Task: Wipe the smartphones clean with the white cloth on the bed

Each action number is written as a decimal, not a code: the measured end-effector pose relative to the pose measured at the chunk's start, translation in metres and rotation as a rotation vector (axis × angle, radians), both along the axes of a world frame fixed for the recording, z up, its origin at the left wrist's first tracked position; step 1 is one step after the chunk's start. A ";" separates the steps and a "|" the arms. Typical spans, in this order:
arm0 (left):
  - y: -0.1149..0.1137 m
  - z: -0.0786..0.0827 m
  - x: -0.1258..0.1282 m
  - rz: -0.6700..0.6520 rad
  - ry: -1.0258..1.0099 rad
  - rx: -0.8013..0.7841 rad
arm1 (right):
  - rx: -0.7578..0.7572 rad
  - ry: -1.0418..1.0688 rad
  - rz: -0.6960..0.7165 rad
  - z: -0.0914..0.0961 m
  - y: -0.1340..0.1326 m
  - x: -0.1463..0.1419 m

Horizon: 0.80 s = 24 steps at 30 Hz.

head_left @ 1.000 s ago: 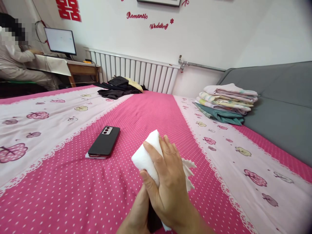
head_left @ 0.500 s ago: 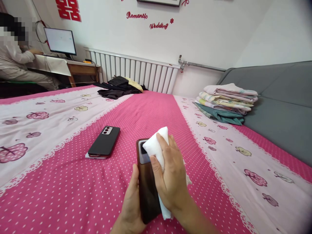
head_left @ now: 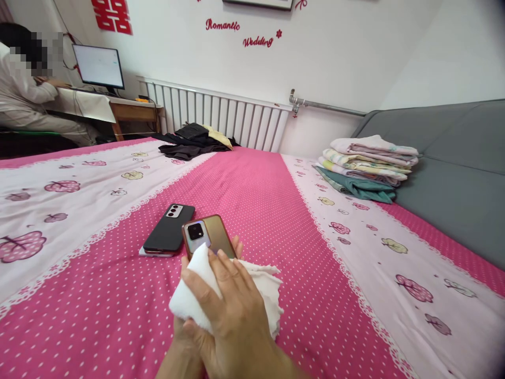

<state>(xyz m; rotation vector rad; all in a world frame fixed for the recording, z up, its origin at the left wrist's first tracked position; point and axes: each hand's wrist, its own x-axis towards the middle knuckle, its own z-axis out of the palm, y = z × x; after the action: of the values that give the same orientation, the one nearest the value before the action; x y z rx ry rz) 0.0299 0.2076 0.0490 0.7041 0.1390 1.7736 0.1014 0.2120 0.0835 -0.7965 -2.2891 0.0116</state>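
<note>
My right hand [head_left: 229, 310] presses a folded white tissue [head_left: 263, 295] against the back of a brown phone [head_left: 211, 234], fingers curled over the tissue. The phone's top with its camera block sticks out above the tissue. My left hand [head_left: 179, 337] is underneath, mostly hidden by the right hand and tissue; it appears to hold the phone's lower part. Just left of it a black phone [head_left: 169, 234] lies back-up on the pink dotted bedspread [head_left: 276, 210].
A stack of folded cloths [head_left: 366, 166] sits at the right by the grey headboard [head_left: 453, 168]. Dark clothes [head_left: 189, 142] lie at the bed's far edge near a radiator [head_left: 221, 116]. Another person [head_left: 23, 100] sits at a desk with a monitor [head_left: 98, 66].
The brown phone has tilted to the left and nearer the black phone. My right hand with the tissue slid from the phone's top down to its lower part.
</note>
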 end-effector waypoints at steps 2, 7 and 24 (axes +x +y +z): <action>-0.004 -0.003 0.018 0.262 0.012 0.050 | 0.031 -0.006 0.018 -0.002 -0.003 -0.002; -0.005 0.009 0.041 0.428 0.023 -0.070 | 0.060 -0.009 0.011 0.003 -0.007 0.000; -0.010 0.020 0.035 -0.606 -0.084 -0.508 | 0.056 0.152 -0.294 0.037 0.021 0.036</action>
<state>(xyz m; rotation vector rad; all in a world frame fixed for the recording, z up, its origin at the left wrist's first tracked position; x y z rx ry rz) 0.0652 0.1977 0.0691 0.2571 0.2748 1.1156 0.1377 0.2325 0.1202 -1.0583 -2.0041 -0.1206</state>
